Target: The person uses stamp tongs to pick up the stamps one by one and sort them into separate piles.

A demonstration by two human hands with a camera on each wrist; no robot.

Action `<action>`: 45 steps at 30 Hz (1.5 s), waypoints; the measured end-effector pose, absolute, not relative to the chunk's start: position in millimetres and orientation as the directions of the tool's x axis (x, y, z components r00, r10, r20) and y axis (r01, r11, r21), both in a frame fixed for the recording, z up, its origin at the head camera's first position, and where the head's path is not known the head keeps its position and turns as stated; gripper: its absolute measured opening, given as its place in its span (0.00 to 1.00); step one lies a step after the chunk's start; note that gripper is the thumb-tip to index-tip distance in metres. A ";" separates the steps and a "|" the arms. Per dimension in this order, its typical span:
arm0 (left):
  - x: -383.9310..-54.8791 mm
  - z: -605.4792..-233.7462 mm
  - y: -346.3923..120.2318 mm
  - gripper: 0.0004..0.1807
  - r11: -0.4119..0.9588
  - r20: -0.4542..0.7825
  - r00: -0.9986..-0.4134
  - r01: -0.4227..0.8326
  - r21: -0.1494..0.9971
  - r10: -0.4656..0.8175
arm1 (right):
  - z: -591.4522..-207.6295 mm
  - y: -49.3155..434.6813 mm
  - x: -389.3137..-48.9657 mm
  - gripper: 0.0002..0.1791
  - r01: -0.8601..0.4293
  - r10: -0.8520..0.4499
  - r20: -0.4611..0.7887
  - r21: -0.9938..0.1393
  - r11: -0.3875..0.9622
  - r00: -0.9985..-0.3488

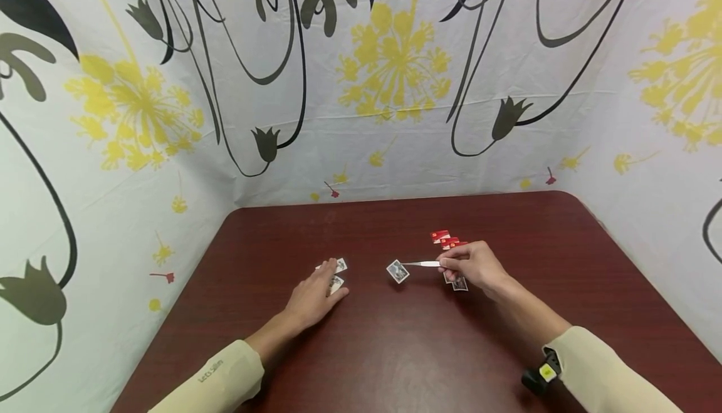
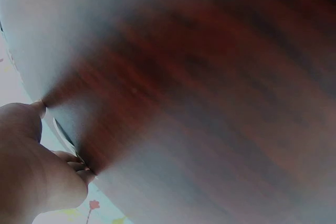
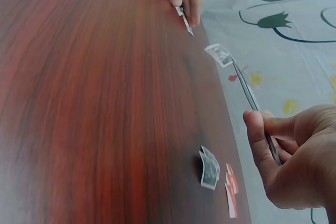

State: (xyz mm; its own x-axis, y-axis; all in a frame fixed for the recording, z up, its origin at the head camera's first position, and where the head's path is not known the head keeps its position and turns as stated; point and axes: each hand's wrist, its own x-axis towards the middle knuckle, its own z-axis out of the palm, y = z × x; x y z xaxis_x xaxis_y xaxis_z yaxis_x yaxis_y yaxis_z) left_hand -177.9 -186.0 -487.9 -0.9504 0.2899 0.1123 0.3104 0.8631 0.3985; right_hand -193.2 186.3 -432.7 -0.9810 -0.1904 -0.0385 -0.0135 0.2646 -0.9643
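Observation:
My right hand pinches a pair of tweezers between thumb and fingers. At the tweezers' tips is a small white-bordered stamp with a grey picture, held up above the table in the right wrist view. My left hand rests on the table at the left, fingers extended over a few similar stamps and partly hiding them. In the left wrist view, the left fingertips meet the tabletop beside a pale edge. Below the right hand lie more grey stamps, overlapping each other.
Several red-and-white stamps lie in an overlapping row just beyond the right hand. The dark red-brown wooden table ends at a patterned cloth hanging behind and at both sides.

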 end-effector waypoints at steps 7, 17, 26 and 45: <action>-177.8 -487.4 -186.7 0.43 0.865 0.116 -0.950 0.312 0.394 0.290 | -434.6 202.8 -188.6 0.11 -0.010 -0.158 -0.034 -0.963 0.268 -0.987; -177.3 -487.3 -185.7 0.43 0.868 0.112 -0.951 0.309 0.388 0.289 | -433.7 231.5 -176.5 0.13 0.032 -0.086 -0.063 -0.945 0.325 -0.994; -176.4 -485.4 -185.5 0.43 0.867 0.117 -0.950 0.313 0.389 0.290 | -439.1 264.8 -161.0 0.14 0.069 -0.034 -0.087 -0.929 0.364 -0.996; -177.7 -486.3 -184.9 0.43 0.869 0.104 -0.951 0.308 0.387 0.290 | -452.3 308.5 -139.4 0.17 0.114 0.030 -0.110 -0.932 0.345 -0.993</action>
